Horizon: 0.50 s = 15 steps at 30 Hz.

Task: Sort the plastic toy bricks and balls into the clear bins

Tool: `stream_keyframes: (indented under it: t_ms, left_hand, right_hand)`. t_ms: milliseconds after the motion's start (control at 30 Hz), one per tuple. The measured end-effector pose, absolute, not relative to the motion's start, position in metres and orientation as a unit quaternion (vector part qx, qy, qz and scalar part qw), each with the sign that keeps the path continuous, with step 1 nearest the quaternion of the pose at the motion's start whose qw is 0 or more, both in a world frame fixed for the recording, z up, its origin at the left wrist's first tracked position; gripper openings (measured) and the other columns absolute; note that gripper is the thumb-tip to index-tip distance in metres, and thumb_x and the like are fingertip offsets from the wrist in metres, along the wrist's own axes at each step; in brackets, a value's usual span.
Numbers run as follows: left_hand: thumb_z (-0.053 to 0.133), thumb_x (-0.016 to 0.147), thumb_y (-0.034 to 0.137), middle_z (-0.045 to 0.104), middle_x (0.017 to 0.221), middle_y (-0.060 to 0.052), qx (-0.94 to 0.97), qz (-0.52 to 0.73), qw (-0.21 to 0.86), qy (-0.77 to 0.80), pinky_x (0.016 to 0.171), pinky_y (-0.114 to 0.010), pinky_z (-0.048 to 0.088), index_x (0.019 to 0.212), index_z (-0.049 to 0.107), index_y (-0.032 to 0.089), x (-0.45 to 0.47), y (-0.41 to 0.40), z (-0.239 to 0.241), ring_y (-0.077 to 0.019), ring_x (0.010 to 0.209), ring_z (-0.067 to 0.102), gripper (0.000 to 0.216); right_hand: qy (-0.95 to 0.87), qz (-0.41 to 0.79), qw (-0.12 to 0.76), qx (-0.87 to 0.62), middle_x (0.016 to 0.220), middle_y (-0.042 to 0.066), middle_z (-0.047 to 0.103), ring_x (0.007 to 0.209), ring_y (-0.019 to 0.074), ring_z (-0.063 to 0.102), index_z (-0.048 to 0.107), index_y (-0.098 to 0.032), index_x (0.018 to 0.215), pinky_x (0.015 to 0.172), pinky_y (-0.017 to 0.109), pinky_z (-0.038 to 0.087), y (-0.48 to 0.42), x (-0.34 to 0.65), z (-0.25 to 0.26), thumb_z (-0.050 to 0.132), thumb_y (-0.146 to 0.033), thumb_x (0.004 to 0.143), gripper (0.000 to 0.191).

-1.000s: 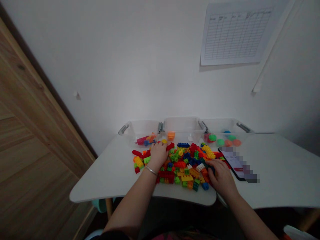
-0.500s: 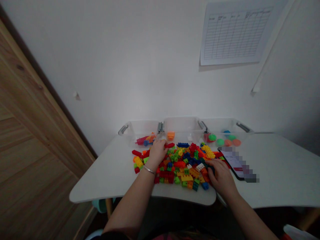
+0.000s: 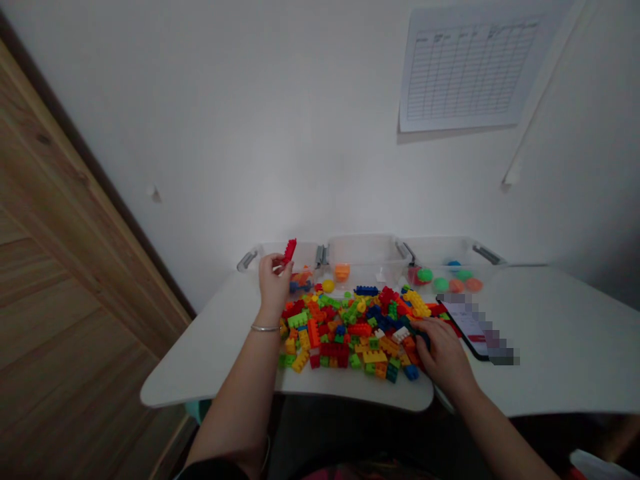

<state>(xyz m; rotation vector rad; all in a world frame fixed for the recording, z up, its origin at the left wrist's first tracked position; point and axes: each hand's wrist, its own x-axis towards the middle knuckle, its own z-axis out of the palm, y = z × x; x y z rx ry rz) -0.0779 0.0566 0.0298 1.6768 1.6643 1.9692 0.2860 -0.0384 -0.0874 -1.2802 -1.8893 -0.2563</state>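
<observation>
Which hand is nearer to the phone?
Right. The right hand rests at the edge of the brick pile, beside the phone; the left hand holds a red brick by the leftmost bin, across the pile.

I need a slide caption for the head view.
Left hand holds a red toy brick by a transparent bin; right hand at brick pile.

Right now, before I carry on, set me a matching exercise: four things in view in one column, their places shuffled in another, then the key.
Things
1. raised red brick
2. phone
3. ruled sheet
4. clear bins

Places
A. on the table, right of the brick pile
B. up on the wall
C. in a row behind the brick pile
D. in the left hand

Pairs: 1-D, 2-A, 3-B, 4-C
</observation>
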Motion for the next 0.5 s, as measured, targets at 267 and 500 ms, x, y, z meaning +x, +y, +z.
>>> stream_keyframes:
  t_ms: [267,500]
  left_hand:
    - [0.059,0.08,0.02,0.059,0.096,-0.006,0.608,0.49,-0.123,0.613,0.09,-0.039,0.049,0.088,0.061,0.02,-0.112,0.059,0.016,-0.0223,0.092,0.06,0.008]
    - [0.054,0.083,0.019,0.064,0.096,-0.008,0.631,0.453,-0.123,0.617,0.093,-0.037,0.048,0.089,0.066,0.02,-0.11,0.062,0.022,-0.0229,0.097,0.06,0.013]
  right_hand:
    - [-0.755,-0.106,0.409,-0.502,0.1,0.009,0.07,0.102,0.027,0.06,0.064,-0.019,0.102,0.091,0.046,0.049,-0.037,0.286,-0.087,0.047,-0.025,0.088,0.023]
    - [-0.76,-0.109,0.411,-0.492,0.098,0.008,0.07,0.101,0.0264,0.06,0.064,-0.019,0.1,0.091,0.046,0.048,-0.037,0.287,-0.087,0.047,-0.024,0.088,0.021]
